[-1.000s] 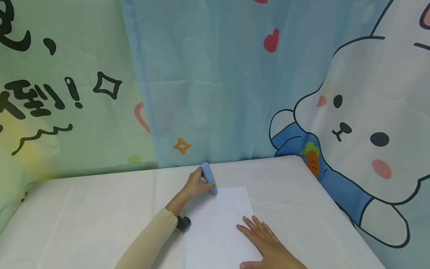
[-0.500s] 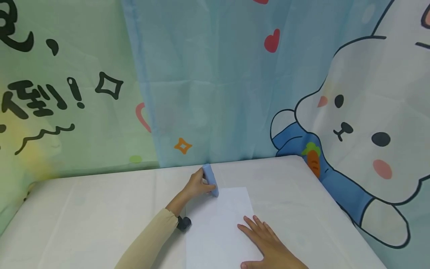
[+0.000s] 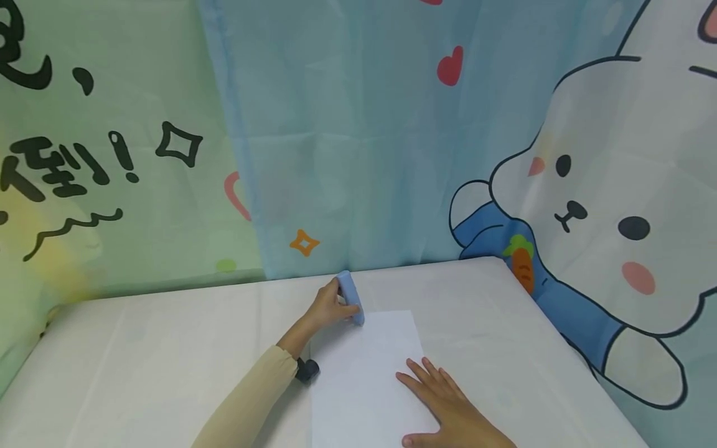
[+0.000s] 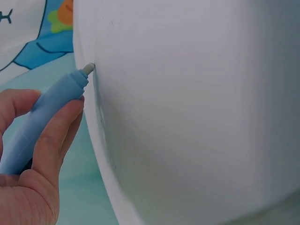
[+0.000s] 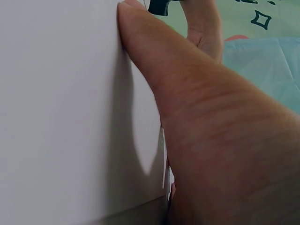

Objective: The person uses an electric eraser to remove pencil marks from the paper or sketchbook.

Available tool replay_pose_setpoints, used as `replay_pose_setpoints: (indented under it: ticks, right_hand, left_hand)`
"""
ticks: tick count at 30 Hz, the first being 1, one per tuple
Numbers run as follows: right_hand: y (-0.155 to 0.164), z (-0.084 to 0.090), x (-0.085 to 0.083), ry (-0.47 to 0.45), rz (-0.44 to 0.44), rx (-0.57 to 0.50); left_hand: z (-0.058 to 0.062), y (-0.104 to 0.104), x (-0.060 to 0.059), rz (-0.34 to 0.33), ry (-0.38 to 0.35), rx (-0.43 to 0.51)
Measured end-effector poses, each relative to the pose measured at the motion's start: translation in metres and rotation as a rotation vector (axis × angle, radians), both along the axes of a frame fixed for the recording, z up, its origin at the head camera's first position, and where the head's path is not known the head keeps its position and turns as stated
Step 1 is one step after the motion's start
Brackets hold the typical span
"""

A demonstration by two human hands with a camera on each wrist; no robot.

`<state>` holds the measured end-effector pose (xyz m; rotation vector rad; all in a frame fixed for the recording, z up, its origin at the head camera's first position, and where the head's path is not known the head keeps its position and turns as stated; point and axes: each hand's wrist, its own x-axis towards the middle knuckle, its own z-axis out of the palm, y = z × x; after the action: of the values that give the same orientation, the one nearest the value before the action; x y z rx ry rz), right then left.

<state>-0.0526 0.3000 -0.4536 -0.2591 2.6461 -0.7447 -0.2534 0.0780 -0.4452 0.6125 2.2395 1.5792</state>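
Observation:
My left hand [image 3: 327, 306] grips a thick, light-blue pen-shaped electric eraser [image 4: 54, 110] near the top edge of a white sheet of paper [image 3: 364, 379]. Its pale grey tip [image 4: 89, 68] points down at the paper in the left wrist view, and thumb and fingers lie round the barrel. My right hand [image 3: 445, 407] rests spread and flat over the sheet's lower right edge, holding nothing. In the right wrist view its thumb side [image 5: 206, 108] lies close along the white surface. No marks show on the paper.
The paper lies on a table with a white cloth [image 3: 168, 361]. Behind the table's far edge hangs a printed curtain [image 3: 347, 155] with a rabbit [image 3: 605, 186] and hearts. A small black device [image 3: 307, 371] sits at my left wrist.

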Motion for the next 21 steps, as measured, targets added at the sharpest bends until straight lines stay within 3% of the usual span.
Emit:
replay_pose_setpoints:
  ticks: [21]
  right_hand:
    - [0.0006,0.0004,-0.0005,0.03,0.032,-0.039]
  left_hand:
    - [-0.0041,0.0021,-0.0037,0.044,0.043,0.026]
